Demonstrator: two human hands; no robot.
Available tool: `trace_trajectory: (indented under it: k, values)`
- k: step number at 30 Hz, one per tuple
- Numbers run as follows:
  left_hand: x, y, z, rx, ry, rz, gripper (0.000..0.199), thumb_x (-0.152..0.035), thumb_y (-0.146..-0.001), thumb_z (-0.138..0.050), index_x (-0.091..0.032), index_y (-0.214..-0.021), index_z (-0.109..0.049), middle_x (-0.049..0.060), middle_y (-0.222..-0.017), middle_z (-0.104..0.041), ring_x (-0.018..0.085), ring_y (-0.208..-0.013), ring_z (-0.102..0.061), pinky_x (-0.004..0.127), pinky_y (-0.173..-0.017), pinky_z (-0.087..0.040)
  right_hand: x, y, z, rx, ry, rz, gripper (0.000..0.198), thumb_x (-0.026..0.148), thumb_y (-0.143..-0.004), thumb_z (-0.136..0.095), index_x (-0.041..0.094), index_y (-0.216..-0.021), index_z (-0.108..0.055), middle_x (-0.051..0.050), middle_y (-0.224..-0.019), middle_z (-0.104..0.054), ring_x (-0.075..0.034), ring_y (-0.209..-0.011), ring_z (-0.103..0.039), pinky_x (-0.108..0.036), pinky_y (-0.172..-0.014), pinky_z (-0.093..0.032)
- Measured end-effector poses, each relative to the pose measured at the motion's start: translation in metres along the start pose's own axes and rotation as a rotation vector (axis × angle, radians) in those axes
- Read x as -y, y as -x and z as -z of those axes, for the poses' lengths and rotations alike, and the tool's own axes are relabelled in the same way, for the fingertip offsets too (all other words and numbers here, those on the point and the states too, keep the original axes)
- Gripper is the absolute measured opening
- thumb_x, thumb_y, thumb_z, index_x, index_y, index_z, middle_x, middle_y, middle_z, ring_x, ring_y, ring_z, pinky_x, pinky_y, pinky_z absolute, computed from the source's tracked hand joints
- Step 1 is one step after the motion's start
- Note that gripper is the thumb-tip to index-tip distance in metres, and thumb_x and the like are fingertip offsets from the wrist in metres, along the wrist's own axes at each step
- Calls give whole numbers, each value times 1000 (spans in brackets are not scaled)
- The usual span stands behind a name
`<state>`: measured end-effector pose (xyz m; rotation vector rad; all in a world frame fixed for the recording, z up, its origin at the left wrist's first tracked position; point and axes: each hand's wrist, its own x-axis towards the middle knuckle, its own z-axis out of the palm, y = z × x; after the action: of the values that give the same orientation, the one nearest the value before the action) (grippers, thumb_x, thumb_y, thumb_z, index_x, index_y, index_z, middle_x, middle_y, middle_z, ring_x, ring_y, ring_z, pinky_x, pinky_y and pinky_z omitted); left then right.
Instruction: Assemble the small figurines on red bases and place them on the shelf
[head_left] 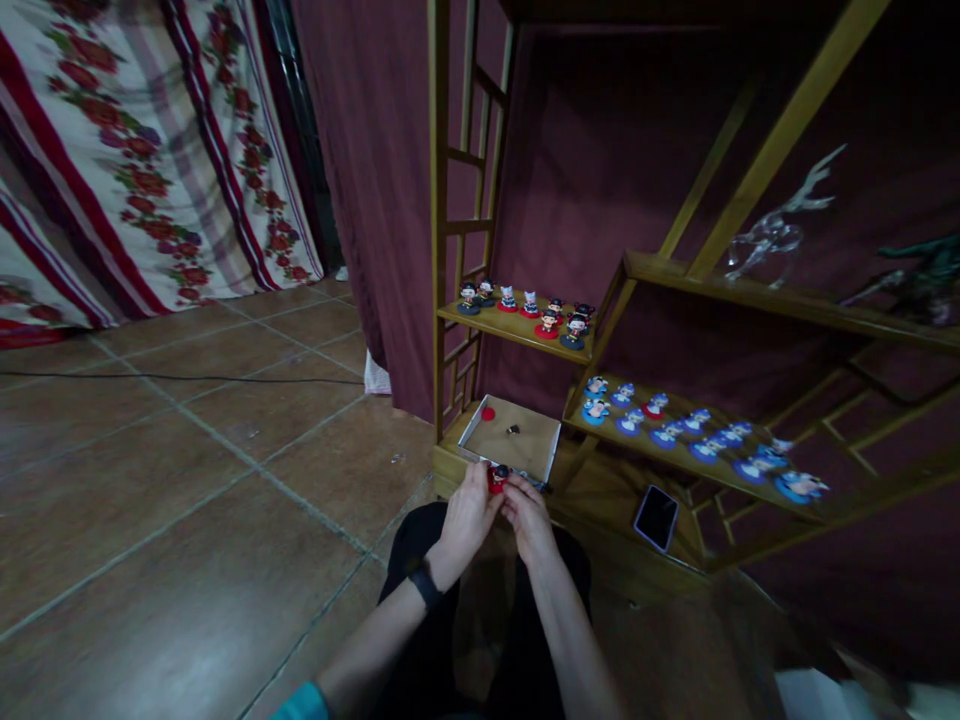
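Note:
Between my two hands is a small figurine (pixel 499 478) with a dark head and a red base. My left hand (pixel 471 505), with a dark band on its wrist, is closed on the figurine's left side. From the right, the fingers of my right hand (pixel 527 515) pinch its other side. Just beyond the hands lies a shallow cardboard box (pixel 499 437). Inside it are a round red piece (pixel 488 413) and a small dark piece (pixel 513 429) whose kind I cannot make out.
Several figurines on red and dark bases stand on the wooden shelf (pixel 517 327). Blue and purple-based ones line a lower shelf (pixel 679 460) at right. A phone (pixel 656 518) lies below. A clear deer ornament (pixel 780 235) stands higher. A cable (pixel 187 377) crosses the tiled floor.

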<state>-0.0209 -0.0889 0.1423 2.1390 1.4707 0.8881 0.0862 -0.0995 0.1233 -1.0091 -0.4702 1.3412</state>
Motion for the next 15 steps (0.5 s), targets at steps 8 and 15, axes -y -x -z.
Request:
trace_trajectory:
  k: [8, 15]
  values:
    - [-6, 11, -1, 44, -93, -27, 45, -28, -83, -41, -20, -127, -32, 9, -105, -47, 20, -89, -54, 28, -73, -43, -6, -4, 10, -20, 8, -9, 22, 22, -54, -70, 19, -75, -66, -2, -82, -69, -16, -77, -62, -27, -68, -47]
    - [-6, 13, -2, 35, -90, -99, 42, -29, -82, -43, -16, -122, -39, 10, -96, -49, 22, -88, -52, 31, -77, -41, -8, -4, 19, -25, 3, -27, 18, 18, -55, -69, 18, -73, -65, -1, -74, -68, -13, -69, -61, -26, -67, -47]
